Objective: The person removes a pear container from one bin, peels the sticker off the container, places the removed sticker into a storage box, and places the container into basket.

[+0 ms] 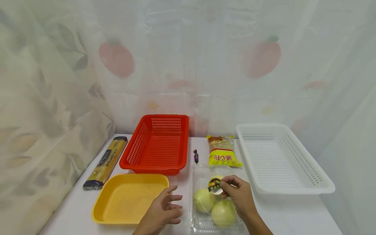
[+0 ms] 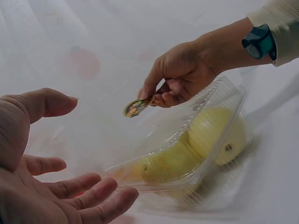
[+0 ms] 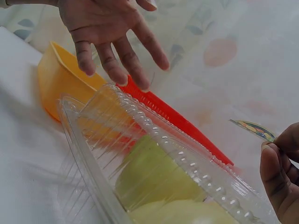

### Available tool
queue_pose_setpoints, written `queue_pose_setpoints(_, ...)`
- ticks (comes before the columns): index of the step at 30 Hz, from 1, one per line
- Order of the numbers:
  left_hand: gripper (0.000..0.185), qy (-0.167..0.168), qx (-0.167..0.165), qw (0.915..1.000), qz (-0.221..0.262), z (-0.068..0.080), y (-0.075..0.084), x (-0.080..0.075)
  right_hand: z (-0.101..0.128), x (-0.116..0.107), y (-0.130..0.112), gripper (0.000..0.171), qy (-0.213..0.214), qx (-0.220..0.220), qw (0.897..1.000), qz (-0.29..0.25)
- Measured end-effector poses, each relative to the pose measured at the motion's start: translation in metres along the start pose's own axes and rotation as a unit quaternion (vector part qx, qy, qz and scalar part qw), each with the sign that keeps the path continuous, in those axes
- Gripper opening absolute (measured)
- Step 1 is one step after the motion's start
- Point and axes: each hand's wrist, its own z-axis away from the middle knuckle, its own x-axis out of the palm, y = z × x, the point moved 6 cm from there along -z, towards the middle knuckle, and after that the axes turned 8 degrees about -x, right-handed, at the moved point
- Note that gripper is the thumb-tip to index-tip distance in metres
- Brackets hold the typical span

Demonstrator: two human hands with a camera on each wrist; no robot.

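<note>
Head view: right hand [image 1: 239, 194] pinches sticker [image 1: 215, 186] above clamshell [image 1: 199, 222]; left hand [image 1: 163, 210] beside.

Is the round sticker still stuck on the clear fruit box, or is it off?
Off. The right hand pinches the sticker in the air, clear of the clear box, as the left wrist view shows.

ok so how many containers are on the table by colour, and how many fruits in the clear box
red slotted plastic basket: 1
white slotted plastic basket: 1
yellow plastic tray: 1
clear plastic clamshell box: 1
pale yellow-green round fruits: 2 plainly seen; a third may sit under the round sticker pinched by the right hand
total: 4 containers, 2 fruits sure
</note>
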Motion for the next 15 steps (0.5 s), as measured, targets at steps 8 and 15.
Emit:
queue_pose_setpoints(8,0.081,0.012,0.008,0.9997,0.019,0.012,0.007,-0.017,0.001,0.000,0.000,0.007,0.006,0.000,1.000,-0.004)
queue_pose_setpoints(15,0.078,0.021,0.035,0.9989,0.023,0.022,0.013,-0.032,0.001,0.000,-0.001,0.005,0.011,0.006,1.000,-0.010)
